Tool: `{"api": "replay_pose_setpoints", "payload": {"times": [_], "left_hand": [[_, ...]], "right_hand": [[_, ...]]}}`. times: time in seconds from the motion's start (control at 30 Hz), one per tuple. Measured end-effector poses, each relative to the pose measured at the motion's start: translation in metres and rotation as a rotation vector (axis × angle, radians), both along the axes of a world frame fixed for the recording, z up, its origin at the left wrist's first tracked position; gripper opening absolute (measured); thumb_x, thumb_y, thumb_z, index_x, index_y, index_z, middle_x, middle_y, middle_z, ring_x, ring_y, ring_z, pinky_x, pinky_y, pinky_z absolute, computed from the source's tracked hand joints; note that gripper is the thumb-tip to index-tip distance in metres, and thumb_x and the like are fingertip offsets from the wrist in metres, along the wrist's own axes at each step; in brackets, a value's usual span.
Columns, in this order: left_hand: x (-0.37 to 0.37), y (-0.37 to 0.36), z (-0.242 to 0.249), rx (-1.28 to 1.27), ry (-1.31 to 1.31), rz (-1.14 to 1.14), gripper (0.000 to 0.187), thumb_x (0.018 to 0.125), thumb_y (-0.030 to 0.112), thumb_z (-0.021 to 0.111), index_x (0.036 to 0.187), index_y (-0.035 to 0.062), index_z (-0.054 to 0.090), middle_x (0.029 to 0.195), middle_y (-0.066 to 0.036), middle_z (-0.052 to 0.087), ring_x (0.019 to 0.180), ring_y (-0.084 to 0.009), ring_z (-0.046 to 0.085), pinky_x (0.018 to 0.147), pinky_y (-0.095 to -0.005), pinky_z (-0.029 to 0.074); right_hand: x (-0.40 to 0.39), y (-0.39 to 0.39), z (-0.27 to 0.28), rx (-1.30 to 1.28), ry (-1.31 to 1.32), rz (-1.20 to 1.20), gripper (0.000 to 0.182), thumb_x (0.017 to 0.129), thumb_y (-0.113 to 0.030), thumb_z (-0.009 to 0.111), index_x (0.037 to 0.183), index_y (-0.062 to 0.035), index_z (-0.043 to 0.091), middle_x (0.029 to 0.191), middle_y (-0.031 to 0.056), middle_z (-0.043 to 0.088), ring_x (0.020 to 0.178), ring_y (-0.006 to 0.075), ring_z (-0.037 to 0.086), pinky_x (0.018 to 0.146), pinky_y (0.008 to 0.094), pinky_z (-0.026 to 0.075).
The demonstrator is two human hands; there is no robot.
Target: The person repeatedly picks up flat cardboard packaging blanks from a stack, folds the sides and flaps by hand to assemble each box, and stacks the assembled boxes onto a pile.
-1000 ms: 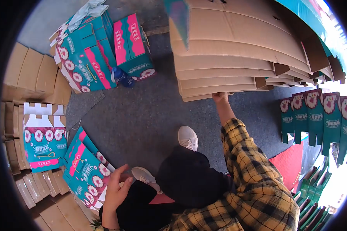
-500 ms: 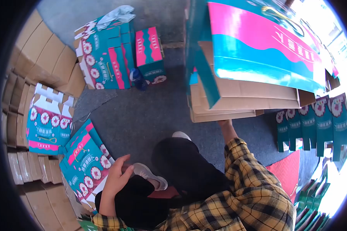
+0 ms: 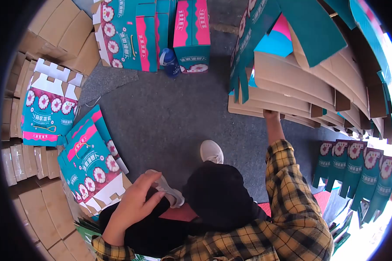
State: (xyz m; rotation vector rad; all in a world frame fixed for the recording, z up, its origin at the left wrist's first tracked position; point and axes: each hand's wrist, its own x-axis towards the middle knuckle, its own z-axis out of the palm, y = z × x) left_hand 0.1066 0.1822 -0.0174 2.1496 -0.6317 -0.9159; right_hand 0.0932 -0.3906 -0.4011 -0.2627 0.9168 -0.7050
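My right hand (image 3: pixel 272 115) reaches forward to the lower edge of a stack of unfolded teal-and-pink cardboard cartons (image 3: pixel 292 78). Its fingers are partly hidden by the brown board they grip. The cartons stand tilted, with several brown inner layers and loose teal flaps showing. Nothing is in my left hand (image 3: pixel 137 200), which hovers over my left knee with thumb and fingers apart. Just beyond it, a flat teal carton with flower prints (image 3: pixel 91 163) leans at the left.
Brown boxes (image 3: pixel 45 209) are piled along the left side. Another printed carton (image 3: pixel 48 104) leans on them. Ahead stand a teal-and-pink box (image 3: pixel 192 30) and a blue bottle (image 3: pixel 170 63). Narrow teal cartons (image 3: pixel 353 167) line up at the right. Dark floor (image 3: pixel 170 108) lies between.
The carton stack at the right has turned and shifted, so its layered brown edges now show instead of the pink printed face. My view has moved, and my left hand still holds nothing.
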Motion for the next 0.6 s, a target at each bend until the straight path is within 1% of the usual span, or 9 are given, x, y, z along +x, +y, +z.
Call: {"api": "replay_pose_setpoints", "payload": {"times": [0.07, 0.1, 0.13, 0.2, 0.23, 0.27, 0.37, 0.43, 0.6], "left_hand": [[0.004, -0.004, 0.0, 0.028, 0.0, -0.013, 0.047, 0.085, 0.013, 0.064, 0.128, 0.0009, 0.047, 0.118, -0.017, 0.055, 0.099, -0.0281, 0.062, 0.083, -0.0353, 0.05], [0.005, -0.006, -0.001, 0.034, 0.01, -0.015, 0.047, 0.085, 0.013, 0.064, 0.128, 0.0009, 0.047, 0.118, -0.017, 0.055, 0.099, -0.0281, 0.062, 0.083, -0.0353, 0.05], [0.008, -0.004, -0.001, 0.032, -0.009, -0.035, 0.048, 0.085, 0.012, 0.064, 0.128, 0.001, 0.047, 0.117, -0.017, 0.055, 0.099, -0.0282, 0.062, 0.082, -0.0354, 0.05], [0.01, -0.01, -0.004, 0.037, -0.028, -0.051, 0.048, 0.085, 0.012, 0.065, 0.128, 0.0012, 0.047, 0.117, -0.017, 0.056, 0.099, -0.0283, 0.062, 0.082, -0.0356, 0.051], [0.01, -0.012, -0.005, 0.041, -0.009, -0.038, 0.048, 0.085, 0.011, 0.065, 0.128, 0.0012, 0.047, 0.117, -0.017, 0.056, 0.098, -0.028, 0.062, 0.082, -0.0355, 0.051], [0.011, -0.014, -0.007, 0.043, 0.012, -0.024, 0.048, 0.085, 0.011, 0.065, 0.128, 0.0011, 0.047, 0.116, -0.017, 0.056, 0.098, -0.0278, 0.062, 0.083, -0.0354, 0.05], [0.011, -0.015, -0.008, 0.06, 0.015, -0.029, 0.047, 0.085, 0.011, 0.065, 0.128, 0.001, 0.047, 0.115, -0.017, 0.056, 0.097, -0.0269, 0.062, 0.083, -0.0351, 0.05], [0.011, -0.016, -0.009, 0.068, 0.017, -0.03, 0.047, 0.085, 0.01, 0.065, 0.128, 0.0009, 0.047, 0.115, -0.017, 0.056, 0.097, -0.0266, 0.062, 0.083, -0.0349, 0.05], [0.014, -0.013, -0.008, 0.082, 0.03, -0.024, 0.048, 0.084, 0.01, 0.066, 0.127, 0.0006, 0.048, 0.115, -0.016, 0.057, 0.097, -0.0262, 0.062, 0.084, -0.035, 0.05]], "right_hand": [[0.007, -0.003, 0.0, 0.02, 0.034, 0.016, 0.025, 0.089, -0.031, 0.061, 0.106, -0.0128, 0.062, 0.112, 0.0092, 0.062, 0.103, 0.0237, 0.061, 0.08, 0.0423, 0.057], [0.01, -0.002, 0.004, 0.049, 0.052, 0.051, 0.023, 0.084, -0.026, 0.068, 0.101, -0.0114, 0.062, 0.108, 0.0101, 0.063, 0.096, 0.0222, 0.062, 0.071, 0.0392, 0.059], [0.009, 0.006, 0.017, 0.054, 0.061, 0.045, 0.023, 0.084, -0.026, 0.068, 0.101, -0.0114, 0.062, 0.108, 0.0101, 0.063, 0.096, 0.0222, 0.062, 0.071, 0.0392, 0.059], [0.011, 0.018, 0.038, 0.191, 0.086, 0.133, 0.029, 0.082, -0.029, 0.07, 0.103, -0.0101, 0.062, 0.105, 0.0102, 0.063, 0.096, 0.0234, 0.061, 0.077, 0.041, 0.058], [0.009, 0.023, 0.041, 0.173, 0.052, 0.181, 0.034, 0.082, -0.032, 0.069, 0.105, -0.0093, 0.061, 0.105, 0.0099, 0.063, 0.1, 0.0262, 0.06, 0.084, 0.0446, 0.054], [0.01, 0.026, 0.044, 0.177, 0.055, 0.182, 0.034, 0.082, -0.032, 0.069, 0.105, -0.0093, 0.061, 0.105, 0.0099, 0.063, 0.1, 0.0262, 0.06, 0.084, 0.0446, 0.054], [0.014, 0.039, 0.05, 0.086, -0.072, 0.102, 0.037, 0.087, -0.037, 0.062, 0.111, -0.0097, 0.058, 0.11, 0.0087, 0.062, 0.102, 0.0264, 0.06, 0.084, 0.0447, 0.054], [0.017, 0.04, 0.044, 0.018, -0.211, 0.098, 0.042, 0.087, -0.041, 0.059, 0.115, -0.0106, 0.058, 0.118, 0.009, 0.06, 0.111, 0.0286, 0.056, 0.093, 0.0494, 0.048], [0.019, 0.048, 0.042, 0.022, -0.249, 0.053, 0.045, 0.088, -0.041, 0.056, 0.121, -0.0107, 0.055, 0.123, 0.009, 0.058, 0.117, 0.0276, 0.052, 0.098, 0.0486, 0.044]]}}
